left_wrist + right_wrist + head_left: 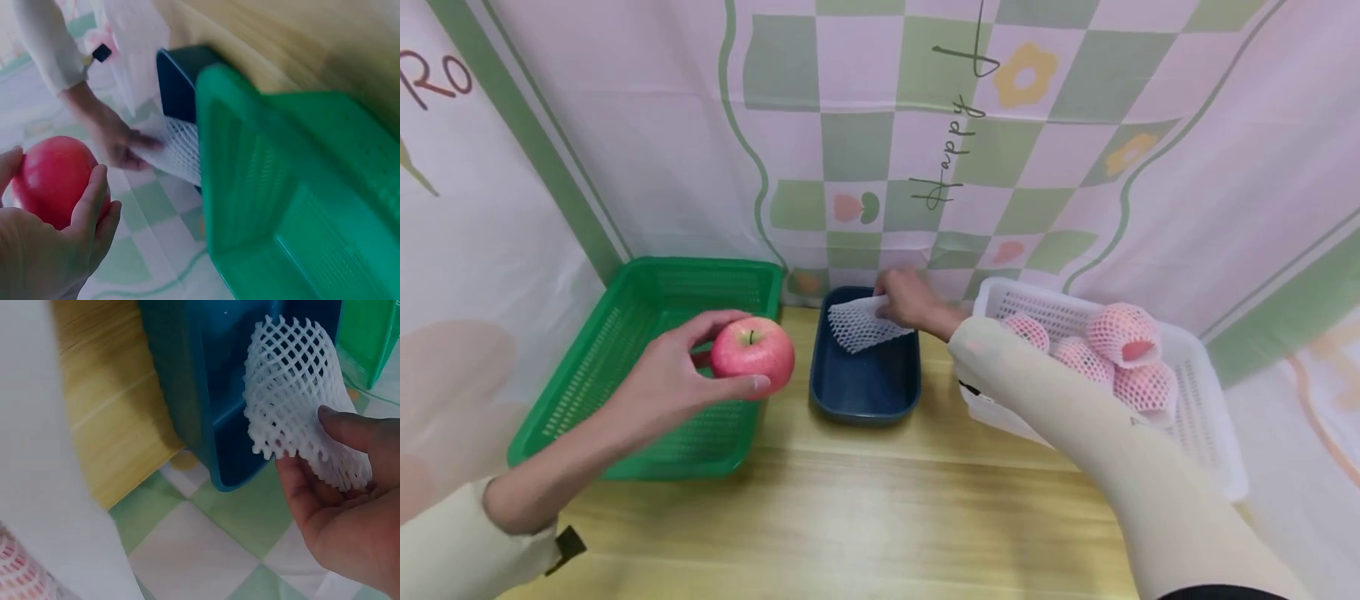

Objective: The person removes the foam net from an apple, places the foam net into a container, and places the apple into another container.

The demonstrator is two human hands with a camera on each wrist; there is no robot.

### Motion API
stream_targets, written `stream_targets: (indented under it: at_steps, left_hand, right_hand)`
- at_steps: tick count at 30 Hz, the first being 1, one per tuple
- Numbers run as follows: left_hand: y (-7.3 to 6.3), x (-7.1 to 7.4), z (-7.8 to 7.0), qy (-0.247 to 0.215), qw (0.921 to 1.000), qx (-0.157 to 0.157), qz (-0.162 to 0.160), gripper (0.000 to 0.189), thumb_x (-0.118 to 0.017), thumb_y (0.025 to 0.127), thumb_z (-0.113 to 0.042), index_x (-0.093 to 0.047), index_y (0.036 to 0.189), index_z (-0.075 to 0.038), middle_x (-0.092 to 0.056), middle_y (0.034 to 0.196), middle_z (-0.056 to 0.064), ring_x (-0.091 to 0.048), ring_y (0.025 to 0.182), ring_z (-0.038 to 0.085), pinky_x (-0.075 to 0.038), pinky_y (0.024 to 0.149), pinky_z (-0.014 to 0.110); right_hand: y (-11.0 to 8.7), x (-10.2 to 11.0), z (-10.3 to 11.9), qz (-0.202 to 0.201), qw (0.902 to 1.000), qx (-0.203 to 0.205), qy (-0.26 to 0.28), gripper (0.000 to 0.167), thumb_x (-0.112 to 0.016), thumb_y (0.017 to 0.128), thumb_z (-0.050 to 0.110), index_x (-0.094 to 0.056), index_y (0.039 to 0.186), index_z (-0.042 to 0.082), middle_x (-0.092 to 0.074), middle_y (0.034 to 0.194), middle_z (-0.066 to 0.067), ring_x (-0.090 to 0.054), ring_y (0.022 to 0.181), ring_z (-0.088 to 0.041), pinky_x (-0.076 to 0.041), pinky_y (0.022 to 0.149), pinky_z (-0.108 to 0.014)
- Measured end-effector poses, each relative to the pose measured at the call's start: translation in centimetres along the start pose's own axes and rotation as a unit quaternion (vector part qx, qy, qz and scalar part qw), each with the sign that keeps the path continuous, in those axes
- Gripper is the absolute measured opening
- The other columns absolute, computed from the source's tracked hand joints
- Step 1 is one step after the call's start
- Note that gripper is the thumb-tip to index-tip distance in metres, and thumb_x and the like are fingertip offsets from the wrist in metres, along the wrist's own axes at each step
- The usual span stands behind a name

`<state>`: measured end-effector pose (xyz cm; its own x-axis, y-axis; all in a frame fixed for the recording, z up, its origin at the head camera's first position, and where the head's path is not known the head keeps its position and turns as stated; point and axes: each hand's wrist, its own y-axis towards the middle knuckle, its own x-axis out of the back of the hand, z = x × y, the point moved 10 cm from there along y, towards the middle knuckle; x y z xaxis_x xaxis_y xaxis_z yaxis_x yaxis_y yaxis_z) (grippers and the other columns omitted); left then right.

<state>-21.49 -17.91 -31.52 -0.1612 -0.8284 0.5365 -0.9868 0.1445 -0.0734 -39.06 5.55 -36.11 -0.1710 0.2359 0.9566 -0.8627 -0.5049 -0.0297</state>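
A bare red apple (752, 358) is gripped between the thumb and fingers of my left hand (681, 367), above the right edge of the green basket (748, 417). In the left wrist view the apple (56, 181) sits in the curled fingers. My right hand (913, 302) pinches a white foam net sleeve (861, 323) over the dark blue tray (865, 408). Seen from the right wrist, the foam net sleeve (294, 387) looks flattened and hollow, with the thumb on one side and fingers underneath.
To the right stands a white basket (1206, 417) with several apples (1123, 333) in foam nets, partly hidden by my right sleeve. The baskets and tray rest on a wooden table (850, 517). Behind them hangs a checkered cloth (857, 142).
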Motion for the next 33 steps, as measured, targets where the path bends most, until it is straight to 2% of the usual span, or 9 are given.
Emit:
stream_targets:
  at_steps: [2,7,10,14,17,21,26,29,33]
  left_hand:
    - [0.8,0.8,0.4,-0.005,0.9999,0.01,-0.002,0.087,-0.088,0.086,-0.047,-0.047,0.157,-0.016,-0.055,0.149,0.011,-0.062,0.127,0.036,-0.064,0.09,0.041]
    - [3.1,2.5,1.8,-0.067,0.9974,0.023,-0.009,0.088,-0.085,0.092,-0.035,-0.038,0.161,-0.009,-0.048,0.154,0.015,-0.056,0.13,0.037,-0.064,0.087,0.032]
    - [4.1,3.6,3.1,-0.087,0.9954,0.029,-0.026,0.089,-0.084,0.094,-0.03,-0.033,0.163,-0.004,-0.044,0.156,0.019,-0.052,0.132,0.038,-0.065,0.082,0.028]
    - [4.9,4.9,4.9,-0.094,0.9934,0.042,-0.05,0.089,-0.081,0.096,-0.029,-0.03,0.163,-0.002,-0.041,0.156,0.02,-0.05,0.132,0.033,-0.064,0.081,0.026]
    - [5.5,5.8,6.1,-0.117,0.9898,0.053,-0.061,0.088,-0.078,0.098,-0.028,-0.026,0.164,0.0,-0.037,0.157,0.02,-0.049,0.131,0.03,-0.064,0.084,0.027]
    - [6.5,6.6,7.5,-0.131,0.9863,0.069,-0.073,0.089,-0.075,0.1,-0.027,-0.021,0.164,0.003,-0.031,0.161,0.022,-0.049,0.132,0.031,-0.064,0.086,0.029]
    - [7.3,7.2,9.1,-0.14,0.9829,0.089,-0.08,0.089,-0.072,0.102,-0.023,-0.015,0.164,0.008,-0.025,0.164,0.028,-0.047,0.137,0.038,-0.063,0.087,0.029]
    - [7.5,7.3,10.0,-0.138,0.9823,0.096,-0.082,0.09,-0.071,0.103,-0.022,-0.012,0.163,0.01,-0.023,0.165,0.031,-0.044,0.141,0.043,-0.063,0.087,0.028]
    - [7.9,7.3,11.0,-0.135,0.9819,0.107,-0.078,0.091,-0.07,0.103,-0.02,-0.009,0.163,0.012,-0.022,0.165,0.033,-0.04,0.145,0.047,-0.062,0.089,0.028]
  right_hand:
    - [0.1,-0.5,-0.4,0.016,0.9996,-0.018,0.012,0.02,-0.077,0.095,0.009,-0.072,0.11,-0.003,-0.074,0.113,-0.018,-0.07,0.103,-0.033,-0.059,0.091,-0.045]
    - [0.0,-1.6,-1.4,0.052,0.9972,-0.052,0.016,0.028,-0.074,0.099,0.012,-0.065,0.121,-0.003,-0.071,0.119,-0.019,-0.068,0.108,-0.033,-0.059,0.094,-0.045]
    - [0.0,-1.9,-1.6,0.052,0.9971,-0.055,-0.012,0.035,-0.077,0.097,0.015,-0.065,0.125,-0.003,-0.071,0.123,-0.019,-0.069,0.111,-0.033,-0.059,0.096,-0.044]
    - [-0.1,-1.6,-1.3,0.031,0.9966,-0.05,-0.057,0.038,-0.082,0.094,0.023,-0.067,0.12,-0.001,-0.073,0.115,-0.017,-0.07,0.103,-0.033,-0.06,0.088,-0.044]
    - [-0.5,-0.5,-1.0,0.008,0.996,-0.045,-0.076,0.042,-0.083,0.094,0.03,-0.067,0.118,-0.001,-0.071,0.113,-0.018,-0.069,0.1,-0.034,-0.06,0.085,-0.046]
    - [-1.6,1.3,-1.3,-0.007,0.9954,-0.055,-0.079,0.059,-0.079,0.095,0.038,-0.061,0.133,-0.004,-0.066,0.124,-0.021,-0.068,0.104,-0.036,-0.06,0.088,-0.048]
    - [-4.0,3.1,-3.2,-0.013,0.9931,-0.092,-0.072,0.077,-0.077,0.094,0.047,-0.052,0.149,-0.001,-0.067,0.131,-0.022,-0.069,0.106,-0.038,-0.062,0.082,-0.051]
    - [-5.6,4.3,-4.4,-0.027,0.9924,-0.101,-0.064,0.082,-0.078,0.093,0.048,-0.05,0.152,-0.001,-0.065,0.138,-0.025,-0.068,0.115,-0.043,-0.06,0.089,-0.057]
    - [-7.8,6.0,-6.2,-0.038,0.9908,-0.114,-0.062,0.084,-0.078,0.091,0.051,-0.051,0.15,-0.004,-0.069,0.123,-0.026,-0.068,0.109,-0.046,-0.06,0.086,-0.06]
